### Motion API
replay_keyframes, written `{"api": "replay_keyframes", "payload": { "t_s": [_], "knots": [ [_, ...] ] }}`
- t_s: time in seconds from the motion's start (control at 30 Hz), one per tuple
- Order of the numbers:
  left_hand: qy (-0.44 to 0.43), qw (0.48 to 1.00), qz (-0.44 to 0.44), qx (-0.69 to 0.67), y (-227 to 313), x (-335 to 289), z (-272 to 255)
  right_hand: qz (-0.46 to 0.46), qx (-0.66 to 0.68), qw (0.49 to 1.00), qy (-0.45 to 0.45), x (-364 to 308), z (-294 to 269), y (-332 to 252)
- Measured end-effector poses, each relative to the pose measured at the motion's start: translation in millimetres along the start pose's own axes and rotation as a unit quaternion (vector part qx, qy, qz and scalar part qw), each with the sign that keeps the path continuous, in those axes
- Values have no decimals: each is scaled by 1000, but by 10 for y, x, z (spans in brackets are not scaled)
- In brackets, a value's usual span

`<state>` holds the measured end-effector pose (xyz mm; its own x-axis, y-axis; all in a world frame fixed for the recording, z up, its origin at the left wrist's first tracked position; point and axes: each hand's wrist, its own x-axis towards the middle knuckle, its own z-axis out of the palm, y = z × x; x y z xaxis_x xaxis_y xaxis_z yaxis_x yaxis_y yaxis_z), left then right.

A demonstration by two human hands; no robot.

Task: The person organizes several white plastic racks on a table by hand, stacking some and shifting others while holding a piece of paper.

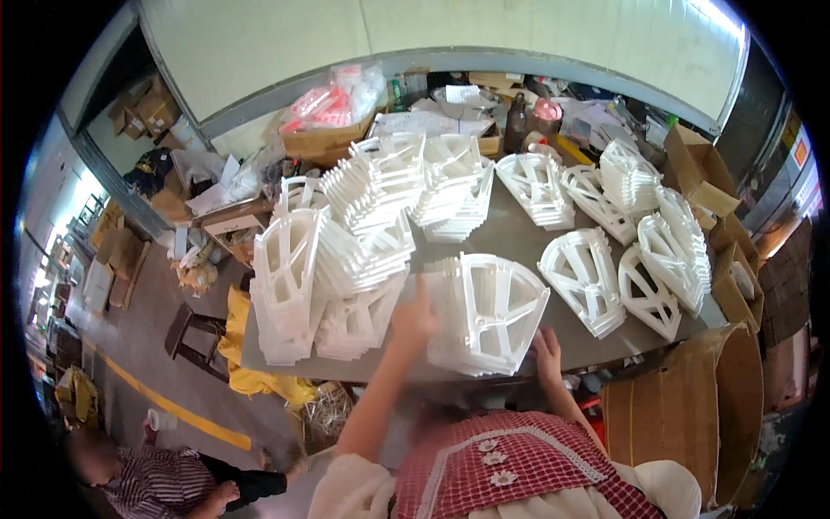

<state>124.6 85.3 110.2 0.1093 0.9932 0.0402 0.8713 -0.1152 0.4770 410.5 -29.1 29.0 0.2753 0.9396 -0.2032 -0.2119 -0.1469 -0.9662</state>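
A stack of white plastic fan-shaped frames with spokes [496,316] lies near the table's front edge, between my two hands. My left hand [416,318] is at the stack's left side, one finger stretched up along it; the hand is slightly blurred. By the stack's lower right edge is my right hand [545,349], its fingers stretched out and apart. Whether either hand presses on the stack, I cannot tell. Left of it stand more stacks of the same white frames [290,281], leaning and overlapping. Further stacks [584,281] sit to the right.
The grey table [450,246] bears a clutter of papers, a dark bottle [516,124] and a box with plastic bags [333,138] at the back. Cardboard boxes [683,406] crowd the right side. A seated person [164,476] is at lower left, beyond a dark stool [192,337].
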Motion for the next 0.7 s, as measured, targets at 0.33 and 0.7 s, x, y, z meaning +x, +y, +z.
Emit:
{"api": "replay_keyframes", "payload": {
  "t_s": [0.33, 0.7],
  "knots": [
    [-24, 978, -103, -178, -66, -776, 527, 123, 168, 967, -145, 286, -39, -55],
    [-15, 969, -175, -174, 448, -584, 202, 125, 149, 975, -111, 168, 423, -259]
  ]
}}
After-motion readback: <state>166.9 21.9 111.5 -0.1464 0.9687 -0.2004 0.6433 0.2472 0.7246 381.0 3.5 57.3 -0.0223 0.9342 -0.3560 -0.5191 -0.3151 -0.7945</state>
